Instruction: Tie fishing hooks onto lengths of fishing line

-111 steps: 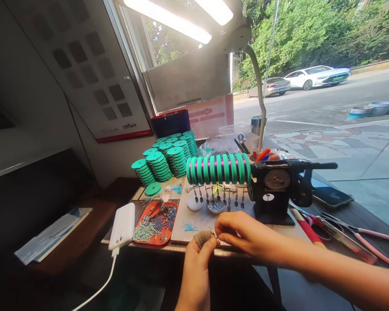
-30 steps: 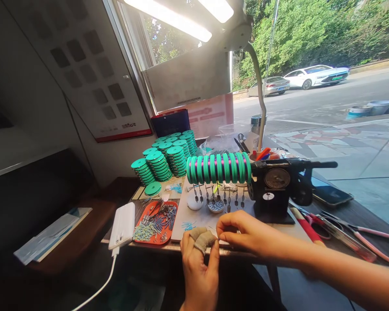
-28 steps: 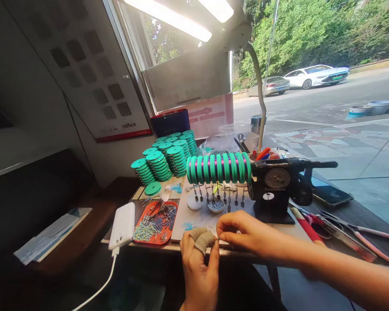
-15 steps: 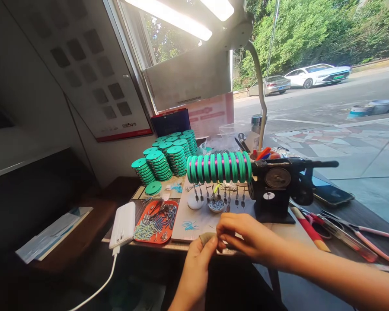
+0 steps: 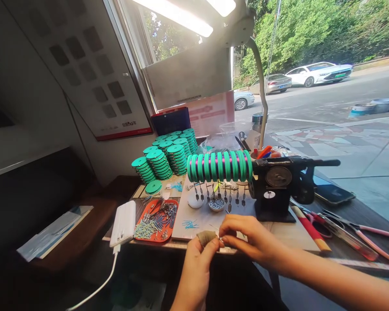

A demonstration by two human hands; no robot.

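Fingers [image 5: 232,221] of the left hand [image 5: 196,264] and right hand [image 5: 250,237] meet over the near edge of a pale board [image 5: 178,226], pinched narrow on a tiny pale piece [image 5: 220,239], too small to name. Tan cloth [image 5: 206,236] wraps a finger of the left hand. Farther onto the board lie thin blue pieces [image 5: 190,224] and a small bowl [image 5: 216,210] of bluish-grey beads [image 5: 216,202]. Beyond, a row of green spools [image 5: 209,167] wound with purple thread extends left from a black machine [image 5: 275,207], little dark weights [image 5: 225,199] hanging beneath. Left of the board sit a red tray [image 5: 169,232] of slim tubes [image 5: 149,226] and a white power bank [image 5: 123,222]; stacked green reels [image 5: 162,164] stand farther back. Pink-handled pliers [image 5: 379,232] lie right, on the dark surface [image 5: 359,211].
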